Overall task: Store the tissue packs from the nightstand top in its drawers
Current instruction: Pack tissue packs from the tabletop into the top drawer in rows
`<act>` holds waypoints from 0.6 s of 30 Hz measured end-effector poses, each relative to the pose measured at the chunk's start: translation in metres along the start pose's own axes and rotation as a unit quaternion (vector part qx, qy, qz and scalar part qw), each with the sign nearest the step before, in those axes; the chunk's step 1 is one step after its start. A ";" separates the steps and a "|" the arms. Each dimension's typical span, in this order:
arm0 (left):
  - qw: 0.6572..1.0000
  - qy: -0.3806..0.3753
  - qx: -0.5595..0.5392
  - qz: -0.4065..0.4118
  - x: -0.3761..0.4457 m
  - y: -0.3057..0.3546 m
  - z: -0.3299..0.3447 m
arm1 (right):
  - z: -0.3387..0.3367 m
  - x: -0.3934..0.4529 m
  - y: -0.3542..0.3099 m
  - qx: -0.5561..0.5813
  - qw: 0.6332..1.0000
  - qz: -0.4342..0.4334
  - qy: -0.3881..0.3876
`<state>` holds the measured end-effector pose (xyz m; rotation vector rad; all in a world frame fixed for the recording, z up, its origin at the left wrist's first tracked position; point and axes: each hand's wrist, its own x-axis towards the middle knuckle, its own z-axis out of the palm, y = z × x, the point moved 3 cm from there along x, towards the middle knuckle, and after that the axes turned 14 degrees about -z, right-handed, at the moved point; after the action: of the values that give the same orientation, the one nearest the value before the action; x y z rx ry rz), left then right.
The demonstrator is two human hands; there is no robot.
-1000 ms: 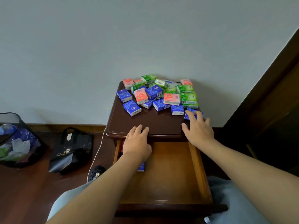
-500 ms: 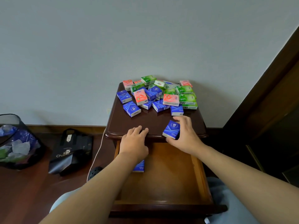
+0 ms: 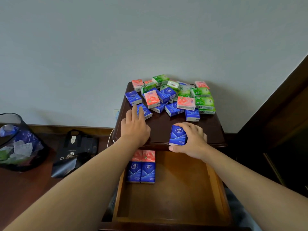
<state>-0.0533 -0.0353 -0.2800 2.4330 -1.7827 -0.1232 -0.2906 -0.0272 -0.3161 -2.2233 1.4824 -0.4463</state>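
Right at the front edge of the nightstand (image 3: pixel 163 129), a blue tissue pack (image 3: pixel 178 135) stands tilted in the grip of the right hand (image 3: pixel 191 139), whose fingers curl over its top and far side while the thumb lies along its bottom edge. Behind it, toward the nightstand's back edge, lies the pile of tissue packs (image 3: pixel 173 95) in blue, green and pink, heaped loosely and overlapping. The left hand (image 3: pixel 135 127) lies flat near the left front corner, its fingers straight and its fingertips touching a blue pack at the pile's edge (image 3: pixel 146 111). Below the front edge, the open drawer (image 3: pixel 175 197) holds four stored packs (image 3: pixel 141 165) against its left wall, two pink ones behind two blue ones, side by side. On the floor to the left stand a black bag (image 3: pixel 75 152) and, further left, a mesh wastebasket (image 3: pixel 18 144) with scraps inside.
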 end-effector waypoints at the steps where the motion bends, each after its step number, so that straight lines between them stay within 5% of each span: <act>1: 1.000 0.001 0.015 0.005 0.005 -0.001 0.003 | -0.001 0.000 0.001 0.006 1.000 -0.003 -0.003; 14: 0.997 0.020 -0.064 0.039 -0.007 -0.006 0.007 | -0.006 -0.003 -0.004 0.038 0.999 -0.024 -0.003; 18: 0.991 0.061 -0.096 0.067 -0.055 -0.024 0.005 | -0.016 -0.013 -0.010 0.149 0.988 0.006 0.027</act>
<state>-0.0481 0.0236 -0.2883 2.1357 -1.7842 -0.1249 -0.2953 -0.0141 -0.2975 -1.9802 1.3537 -0.6817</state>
